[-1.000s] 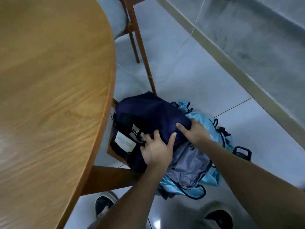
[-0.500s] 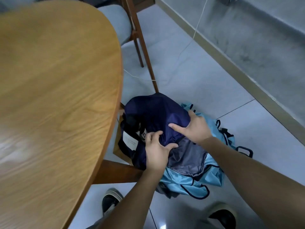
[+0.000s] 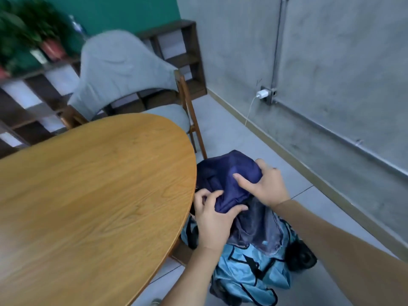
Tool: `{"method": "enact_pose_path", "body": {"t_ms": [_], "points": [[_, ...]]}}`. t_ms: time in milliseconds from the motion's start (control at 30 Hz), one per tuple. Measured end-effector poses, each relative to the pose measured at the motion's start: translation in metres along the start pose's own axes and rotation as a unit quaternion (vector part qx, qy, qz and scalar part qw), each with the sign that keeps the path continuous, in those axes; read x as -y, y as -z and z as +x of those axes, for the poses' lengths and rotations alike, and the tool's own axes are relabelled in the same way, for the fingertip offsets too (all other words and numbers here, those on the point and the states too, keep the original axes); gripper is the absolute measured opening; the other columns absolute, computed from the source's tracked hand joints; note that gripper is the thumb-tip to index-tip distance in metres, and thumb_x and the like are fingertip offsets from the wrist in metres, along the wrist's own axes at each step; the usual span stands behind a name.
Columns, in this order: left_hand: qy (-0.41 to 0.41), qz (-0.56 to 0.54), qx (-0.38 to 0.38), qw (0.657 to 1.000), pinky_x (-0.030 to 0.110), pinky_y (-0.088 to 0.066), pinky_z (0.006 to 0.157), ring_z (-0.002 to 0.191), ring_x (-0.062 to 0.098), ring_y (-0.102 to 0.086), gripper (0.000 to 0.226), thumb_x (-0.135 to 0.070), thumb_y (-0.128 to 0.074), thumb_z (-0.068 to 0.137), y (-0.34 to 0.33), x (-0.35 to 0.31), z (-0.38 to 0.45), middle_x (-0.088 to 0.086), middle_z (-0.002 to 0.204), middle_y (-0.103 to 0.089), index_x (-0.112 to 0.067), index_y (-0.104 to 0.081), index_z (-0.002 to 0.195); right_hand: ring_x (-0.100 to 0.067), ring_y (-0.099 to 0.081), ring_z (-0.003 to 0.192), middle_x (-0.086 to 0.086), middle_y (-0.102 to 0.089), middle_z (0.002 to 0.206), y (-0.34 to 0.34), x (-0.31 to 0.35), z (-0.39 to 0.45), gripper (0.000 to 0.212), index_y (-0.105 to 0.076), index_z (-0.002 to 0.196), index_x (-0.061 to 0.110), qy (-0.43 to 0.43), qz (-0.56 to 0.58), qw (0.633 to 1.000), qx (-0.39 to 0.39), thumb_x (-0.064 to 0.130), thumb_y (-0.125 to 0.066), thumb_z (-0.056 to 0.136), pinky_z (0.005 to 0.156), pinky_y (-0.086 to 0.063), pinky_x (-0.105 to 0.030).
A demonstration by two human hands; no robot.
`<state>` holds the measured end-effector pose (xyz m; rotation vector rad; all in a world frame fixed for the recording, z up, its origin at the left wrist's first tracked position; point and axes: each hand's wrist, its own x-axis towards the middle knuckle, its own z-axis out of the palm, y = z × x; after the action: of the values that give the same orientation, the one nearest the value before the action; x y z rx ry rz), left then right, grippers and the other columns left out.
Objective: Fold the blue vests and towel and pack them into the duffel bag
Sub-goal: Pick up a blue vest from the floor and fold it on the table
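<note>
A bundle of dark blue vests (image 3: 223,173) bulges out of the light blue duffel bag (image 3: 245,270), which hangs low beside the table with its grey lining (image 3: 258,228) showing. My left hand (image 3: 212,215) pinches the near edge of the dark fabric. My right hand (image 3: 262,184) grips the bundle's right side, thumb on top. Whether a towel is inside I cannot tell.
A round wooden table (image 3: 88,195) fills the left. Behind it stands a grey-cushioned wooden chair (image 3: 123,71). A dark shelf unit (image 3: 176,51) with plants lines the back wall. A white charger (image 3: 261,93) and cable hang from the grey wall at right. Grey tiled floor (image 3: 254,140).
The bag and bundle have risen from the floor to near table height, both hands still on the dark fabric. The view has tilted up, showing the chair and walls.
</note>
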<state>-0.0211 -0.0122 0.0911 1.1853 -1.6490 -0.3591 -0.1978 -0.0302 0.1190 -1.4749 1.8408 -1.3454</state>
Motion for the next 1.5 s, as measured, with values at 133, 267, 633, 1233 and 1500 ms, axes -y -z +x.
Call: {"method": "enact_pose_path", "body": {"t_ms": [133, 267, 633, 1233, 1500], "points": [[-0.003, -0.045, -0.004, 0.999, 0.004, -0.039, 0.087, 0.092, 0.008, -0.054, 0.049, -0.045, -0.094, 0.053, 0.01, -0.05, 0.008, 0.0, 0.103, -0.051, -0.011, -0.074, 0.082, 0.0, -0.058, 0.062, 0.016, -0.06, 0.063, 0.048, 0.045, -0.007, 0.036, -0.05, 0.078, 0.042, 0.06, -0.011, 0.998, -0.03, 0.045, -0.085, 0.074, 0.063, -0.042, -0.011], [-0.016, -0.089, -0.006, 0.996, 0.001, -0.036, 0.083, 0.091, -0.003, -0.054, 0.039, -0.037, -0.098, 0.054, 0.023, -0.104, 0.021, -0.006, 0.102, -0.054, -0.013, -0.072, 0.071, -0.004, -0.054, 0.054, 0.011, -0.052, 0.052, 0.095, 0.095, -0.012, 0.045, -0.044, 0.067, 0.026, 0.111, -0.013, 0.991, -0.079, 0.038, -0.087, 0.074, 0.055, -0.039, -0.011], [-0.152, -0.163, -0.1, 0.97, 0.004, -0.039, 0.074, 0.084, -0.005, -0.057, 0.042, -0.04, -0.097, 0.053, 0.119, -0.245, 0.108, -0.003, 0.095, -0.058, -0.012, -0.07, 0.068, -0.013, -0.032, 0.049, 0.007, -0.032, 0.05, 0.195, 0.291, -0.022, 0.059, -0.03, 0.064, 0.018, 0.279, -0.013, 0.943, -0.184, 0.062, -0.069, 0.068, 0.048, -0.029, -0.017], [-0.334, -0.013, -0.314, 0.889, 0.007, -0.041, 0.081, 0.083, 0.007, -0.056, 0.049, -0.045, -0.092, 0.058, 0.515, -0.252, 0.227, 0.005, 0.09, -0.057, -0.005, -0.065, 0.069, -0.017, -0.025, 0.054, 0.002, -0.025, 0.056, 0.041, 0.643, -0.075, 0.062, -0.027, 0.067, 0.014, 0.477, 0.097, 0.86, -0.15, 0.061, -0.068, 0.07, 0.049, -0.028, -0.025], [-0.282, 0.127, -0.291, 0.905, 0.009, -0.041, 0.084, 0.091, 0.011, -0.054, 0.052, -0.044, -0.093, 0.058, 0.65, -0.15, 0.19, 0.006, 0.095, -0.055, -0.003, -0.065, 0.072, -0.014, -0.033, 0.05, 0.004, -0.03, 0.054, -0.118, 0.67, -0.124, 0.061, -0.028, 0.068, 0.018, 0.445, 0.148, 0.883, -0.036, 0.054, -0.076, 0.076, 0.05, -0.029, -0.021]]}}
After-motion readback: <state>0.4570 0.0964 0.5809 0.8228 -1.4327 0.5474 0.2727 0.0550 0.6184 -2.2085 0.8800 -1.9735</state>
